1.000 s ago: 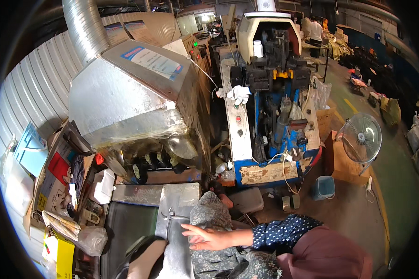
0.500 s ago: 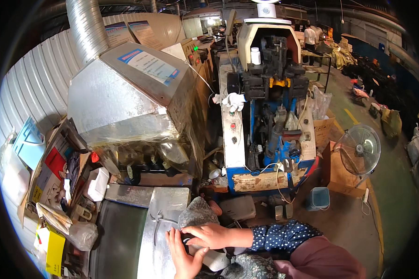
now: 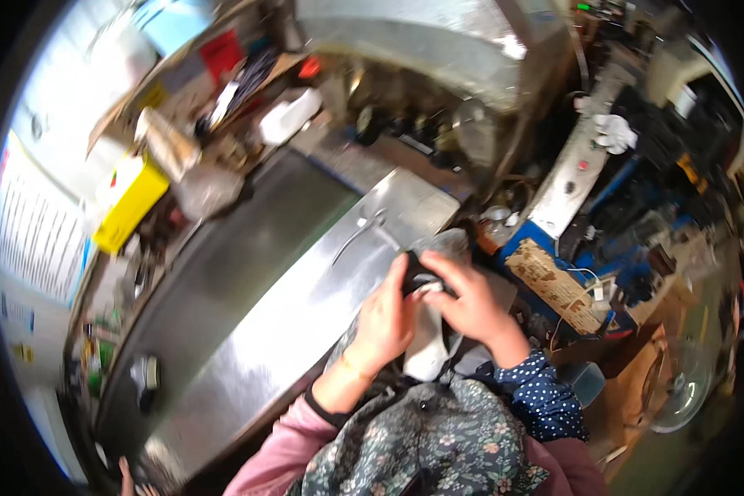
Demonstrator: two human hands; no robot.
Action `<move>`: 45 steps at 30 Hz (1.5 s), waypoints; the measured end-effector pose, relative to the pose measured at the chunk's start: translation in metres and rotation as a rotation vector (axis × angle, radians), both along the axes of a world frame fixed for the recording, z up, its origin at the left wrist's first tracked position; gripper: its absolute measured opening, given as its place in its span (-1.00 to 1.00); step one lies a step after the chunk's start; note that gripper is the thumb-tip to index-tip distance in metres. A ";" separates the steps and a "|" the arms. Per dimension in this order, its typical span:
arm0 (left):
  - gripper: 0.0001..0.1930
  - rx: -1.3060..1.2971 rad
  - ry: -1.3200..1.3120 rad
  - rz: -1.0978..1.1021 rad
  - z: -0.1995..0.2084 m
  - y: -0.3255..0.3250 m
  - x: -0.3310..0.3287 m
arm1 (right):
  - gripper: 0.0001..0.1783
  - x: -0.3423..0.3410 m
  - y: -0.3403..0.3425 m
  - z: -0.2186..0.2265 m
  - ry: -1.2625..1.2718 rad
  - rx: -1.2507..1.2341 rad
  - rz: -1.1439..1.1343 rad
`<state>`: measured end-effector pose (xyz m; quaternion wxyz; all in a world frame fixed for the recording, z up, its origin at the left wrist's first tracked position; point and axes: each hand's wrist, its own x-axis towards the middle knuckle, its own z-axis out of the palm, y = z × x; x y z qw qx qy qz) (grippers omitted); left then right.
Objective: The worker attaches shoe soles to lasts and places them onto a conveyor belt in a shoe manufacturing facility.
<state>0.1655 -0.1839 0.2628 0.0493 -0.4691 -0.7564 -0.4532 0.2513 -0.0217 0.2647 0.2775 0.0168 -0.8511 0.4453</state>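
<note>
Both my hands are together in front of my flowered apron (image 3: 422, 430). They grip a black-and-white piece (image 3: 426, 341) that looks like part of a shoe; blur and my fingers hide much of it. My left hand (image 3: 380, 322) closes on its left side, thumb and fingers near the black upper end. From the right, my right hand (image 3: 475, 306) pinches that same end with bent fingers. A pair of metal pliers (image 3: 357, 237) lies just beyond my hands on the shiny metal table (image 3: 281, 289).
A dark conveyor belt (image 3: 240, 223) runs along the table's left side. Past it stand a yellow box (image 3: 130, 202) and a white container (image 3: 291, 116). A blue-framed machine (image 3: 554, 281) and a fan (image 3: 686, 384) are at right. Another person's fingers (image 3: 126, 478) show at lower left.
The view has swung left and down, bringing more of the table and belt into sight. My left hand has gone from spread fingers to gripping the piece along with my right.
</note>
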 end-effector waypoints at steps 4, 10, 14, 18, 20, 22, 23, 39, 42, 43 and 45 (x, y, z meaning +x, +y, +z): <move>-0.38 0.135 -0.156 -0.132 -0.016 -0.008 -0.006 | -0.61 -0.006 0.004 0.002 0.014 -0.090 0.004; -0.10 0.020 -0.380 -0.220 -0.016 0.002 -0.014 | -0.80 -0.015 0.004 -0.006 0.206 0.183 -0.182; -0.12 -0.011 -0.332 -0.227 -0.015 0.006 -0.016 | -0.77 -0.015 0.002 -0.017 0.193 0.061 -0.250; -0.12 -0.007 -0.453 -0.218 -0.015 0.004 -0.019 | -0.68 -0.019 0.010 0.038 -0.021 0.319 0.049; -0.11 -0.008 -0.444 -0.194 -0.014 0.011 -0.018 | -0.65 -0.031 0.023 0.046 0.049 0.453 0.201; -0.09 -0.006 -0.477 -0.165 -0.013 0.010 -0.018 | -0.65 -0.041 0.027 0.048 0.126 0.585 0.283; -0.09 0.005 -0.475 -0.162 -0.014 0.011 -0.019 | -0.65 -0.044 0.028 0.045 0.128 0.595 0.289; -0.02 -0.007 -0.580 -0.273 -0.021 0.006 -0.021 | -0.68 -0.037 0.021 0.049 0.074 0.518 0.267; -0.03 0.007 -0.570 -0.248 -0.024 0.009 -0.020 | -0.73 -0.037 0.020 0.031 0.193 0.549 0.207; -0.03 0.009 -0.568 -0.243 -0.024 0.010 -0.019 | -0.75 -0.037 0.017 0.028 0.244 0.584 0.152; -0.02 0.017 -0.561 -0.261 -0.022 0.009 -0.017 | -0.77 -0.040 0.012 0.023 0.279 0.608 0.119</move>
